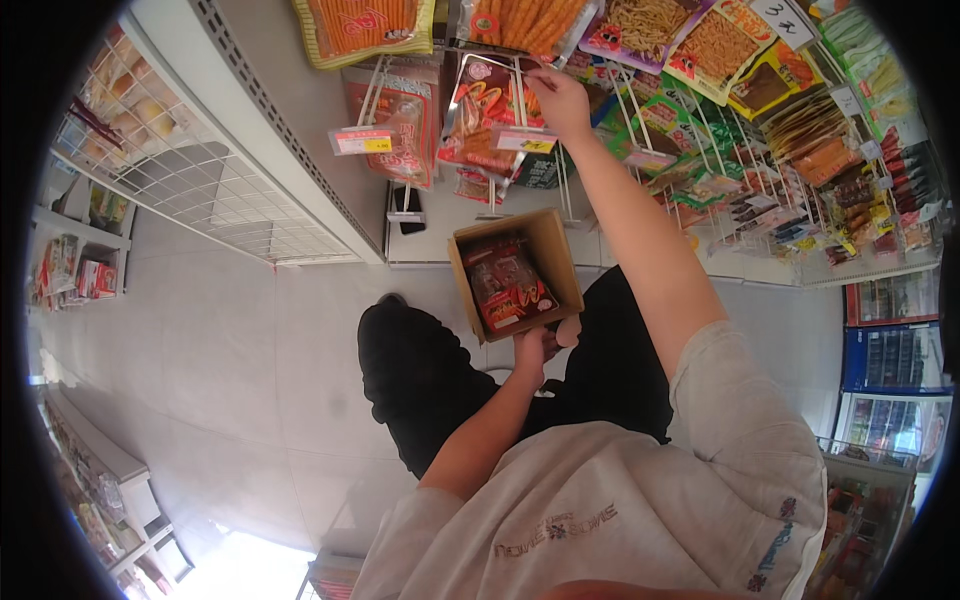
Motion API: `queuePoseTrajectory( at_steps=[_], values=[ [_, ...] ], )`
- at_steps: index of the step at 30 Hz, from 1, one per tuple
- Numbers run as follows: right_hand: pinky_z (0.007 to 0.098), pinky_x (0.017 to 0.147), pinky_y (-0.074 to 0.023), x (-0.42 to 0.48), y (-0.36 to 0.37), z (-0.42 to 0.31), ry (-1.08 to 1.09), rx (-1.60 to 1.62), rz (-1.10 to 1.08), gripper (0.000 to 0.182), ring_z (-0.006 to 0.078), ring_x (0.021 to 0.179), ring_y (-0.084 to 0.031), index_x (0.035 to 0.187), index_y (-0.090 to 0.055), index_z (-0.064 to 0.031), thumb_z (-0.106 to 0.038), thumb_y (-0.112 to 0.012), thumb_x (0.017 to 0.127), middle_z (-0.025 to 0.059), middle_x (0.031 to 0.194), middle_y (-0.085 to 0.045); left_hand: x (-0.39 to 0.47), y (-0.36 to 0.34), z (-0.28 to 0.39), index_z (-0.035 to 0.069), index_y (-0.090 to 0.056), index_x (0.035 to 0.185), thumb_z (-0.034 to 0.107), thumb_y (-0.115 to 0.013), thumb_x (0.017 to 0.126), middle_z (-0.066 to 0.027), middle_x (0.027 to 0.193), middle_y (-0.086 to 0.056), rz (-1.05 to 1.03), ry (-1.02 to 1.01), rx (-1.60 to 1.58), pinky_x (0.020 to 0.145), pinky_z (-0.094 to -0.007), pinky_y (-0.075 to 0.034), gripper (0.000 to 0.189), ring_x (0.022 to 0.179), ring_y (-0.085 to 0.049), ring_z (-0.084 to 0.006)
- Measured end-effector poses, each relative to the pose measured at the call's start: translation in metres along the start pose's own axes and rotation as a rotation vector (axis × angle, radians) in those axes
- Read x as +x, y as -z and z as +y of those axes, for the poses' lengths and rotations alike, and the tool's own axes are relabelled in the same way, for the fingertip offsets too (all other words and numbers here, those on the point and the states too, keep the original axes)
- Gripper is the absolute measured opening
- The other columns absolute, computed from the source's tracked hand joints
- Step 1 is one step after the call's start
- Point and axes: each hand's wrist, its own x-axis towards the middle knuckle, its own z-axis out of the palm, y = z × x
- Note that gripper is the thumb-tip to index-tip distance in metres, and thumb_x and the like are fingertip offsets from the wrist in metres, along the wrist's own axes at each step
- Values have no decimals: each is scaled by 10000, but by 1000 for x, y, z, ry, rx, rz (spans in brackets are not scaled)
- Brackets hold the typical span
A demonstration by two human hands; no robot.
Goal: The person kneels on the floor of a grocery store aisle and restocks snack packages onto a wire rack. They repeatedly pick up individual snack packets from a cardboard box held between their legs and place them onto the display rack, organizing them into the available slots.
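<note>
An open cardboard box (517, 275) tilts towards me between my knees, with my left hand (531, 354) holding its near lower side. Inside lie dark red plastic snack packets (510, 289). My right hand (561, 101) reaches up to the display, its fingertips bent together beside the upper part of a red snack packet (480, 112) hanging from a wire display hook (519, 94). Whether those fingers grip the packet or the hook is unclear. In front of that packet, a price tag (524, 141) sits on the hook's end.
Red packets (397, 120) hang to the left. A phone (409, 210) lies on the base ledge. Many hanging snacks (679, 142) fill the right side. A white shelf unit with wire mesh (225, 202) juts out at left. My black-trousered knees (412, 360) flank the box.
</note>
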Motion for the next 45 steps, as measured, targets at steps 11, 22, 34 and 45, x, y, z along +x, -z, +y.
queuePoseTrajectory(
  at_steps=[11, 22, 34, 45],
  values=[
    [442, 948, -479, -256, 23, 13, 246, -196, -313, 215, 372, 1089, -589, 1074, -635, -49, -79, -704, 873, 174, 1137, -612, -6, -5, 4, 102, -347, 1358, 115, -614, 843, -59, 932, -643, 105, 16, 25, 692, -349, -491, 581, 769, -641, -181],
    [445, 858, -535, -292, 71, 3, -120, -555, -1497, 425, 382, 953, -692, 1157, -719, -74, -428, -649, 933, 193, 1036, -726, -10, -2, 2, 152, -365, 1424, 108, -577, 920, -103, 1228, -572, 71, -33, -27, 939, -491, -500, 548, 1067, -621, -296],
    [396, 863, -540, -234, 74, -16, -78, -179, -1248, 382, 297, 959, -692, 1218, -659, -38, -278, -672, 921, 136, 1070, -721, -8, 7, 1, 158, -334, 1453, 29, -568, 832, -122, 1177, -587, 105, -17, -50, 826, -421, -533, 676, 954, -648, -242],
    [463, 856, -539, -332, 62, 12, 145, -679, -1315, 345, 359, 1017, -690, 1115, -736, -112, -133, -671, 777, 163, 1044, -733, -25, -4, 9, 134, -330, 1441, -6, -559, 783, -99, 927, -608, 90, -53, -64, 608, -363, -524, 711, 722, -633, -202]
  ],
)
